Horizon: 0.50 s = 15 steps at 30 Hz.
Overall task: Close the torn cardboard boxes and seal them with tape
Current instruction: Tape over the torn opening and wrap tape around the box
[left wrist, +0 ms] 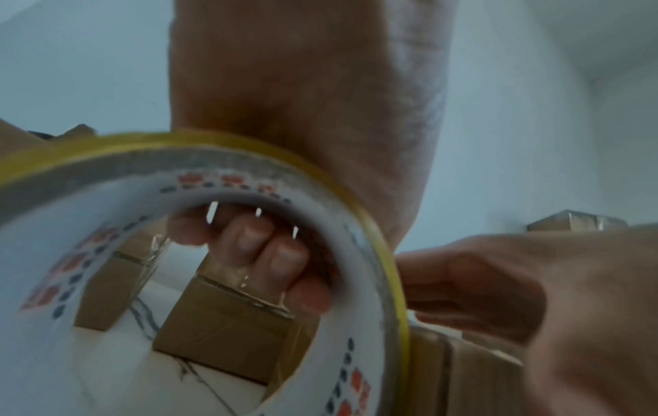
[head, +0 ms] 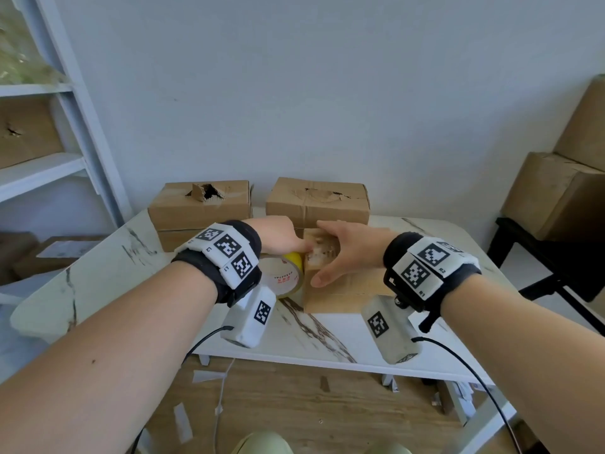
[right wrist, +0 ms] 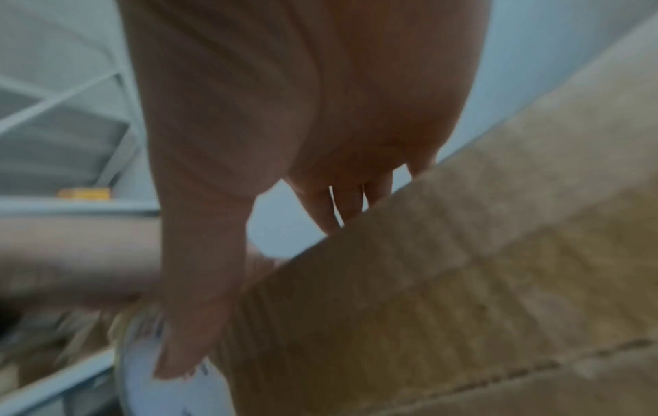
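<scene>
A small cardboard box [head: 347,291] stands on the marble table [head: 98,273] in front of me. My right hand [head: 327,253] lies over its left end with fingers straight on the top and the thumb down the near side. My left hand [head: 294,245] grips a yellow tape roll [head: 286,273] against the box's left side. In the left wrist view its fingers [left wrist: 263,253] curl through the white core of the roll [left wrist: 374,230]. The right wrist view shows the palm [right wrist: 284,126] above the blurred box [right wrist: 445,281]. Two torn boxes, left [head: 199,204] and right [head: 317,201], stand behind.
A white shelf unit [head: 49,168] at the left holds a torn box [head: 26,132]. Larger boxes [head: 563,191] are stacked on a black stand [head: 523,244] at the right. Cables [head: 474,371] hang from both wrists. Paper scraps [head: 183,421] lie on the wooden floor.
</scene>
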### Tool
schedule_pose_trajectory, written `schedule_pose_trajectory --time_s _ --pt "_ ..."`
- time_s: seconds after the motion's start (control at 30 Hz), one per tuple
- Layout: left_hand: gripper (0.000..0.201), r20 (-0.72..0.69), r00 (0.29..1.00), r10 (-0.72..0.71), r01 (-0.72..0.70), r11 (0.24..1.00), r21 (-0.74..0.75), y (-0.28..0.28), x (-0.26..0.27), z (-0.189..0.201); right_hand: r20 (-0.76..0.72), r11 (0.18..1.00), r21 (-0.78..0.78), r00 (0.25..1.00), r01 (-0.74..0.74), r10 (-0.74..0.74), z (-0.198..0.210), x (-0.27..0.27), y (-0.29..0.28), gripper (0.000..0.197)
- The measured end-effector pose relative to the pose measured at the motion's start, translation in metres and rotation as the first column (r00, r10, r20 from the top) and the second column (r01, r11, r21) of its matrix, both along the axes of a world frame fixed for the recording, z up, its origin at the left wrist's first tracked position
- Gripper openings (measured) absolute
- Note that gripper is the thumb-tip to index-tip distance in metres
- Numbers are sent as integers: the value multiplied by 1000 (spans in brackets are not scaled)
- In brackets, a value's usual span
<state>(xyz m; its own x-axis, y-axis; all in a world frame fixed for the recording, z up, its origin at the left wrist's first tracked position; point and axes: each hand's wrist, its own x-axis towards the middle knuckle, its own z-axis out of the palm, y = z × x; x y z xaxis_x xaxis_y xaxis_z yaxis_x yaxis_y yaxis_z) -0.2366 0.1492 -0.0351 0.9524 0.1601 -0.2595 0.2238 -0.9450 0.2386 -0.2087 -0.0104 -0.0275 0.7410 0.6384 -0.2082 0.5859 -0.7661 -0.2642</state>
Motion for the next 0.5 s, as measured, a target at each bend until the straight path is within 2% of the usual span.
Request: schedule_pose_trajectory --time_s 0.13,0.23,0.3,0.37,0.43,0.5 --pt "53 7 999 50 -48 983 -176 13 -1 4 -12 999 -29 999 -43 43 1 1 15 115" --pt "49 -87 994 62 -88 937 -338 24 -7 6 -14 996 -74 999 -46 45 3 3 21 116" --pt "41 -103 993 52 -88 918 -386 28 -11 9 28 991 -121 998 -54 58 2 3 26 116" --pt "34 -50 997 64 -79 908 -411 31 -13 12 57 991 -122 997 -52 59 -1 3 31 115" --pt "32 30 996 87 -67 909 -412 36 -14 14 58 998 -55 997 -44 47 -4 5 33 113" --pt "45 105 988 110 -52 895 -443 41 -15 19 36 998 62 999 -34 32 -2 9 30 110"
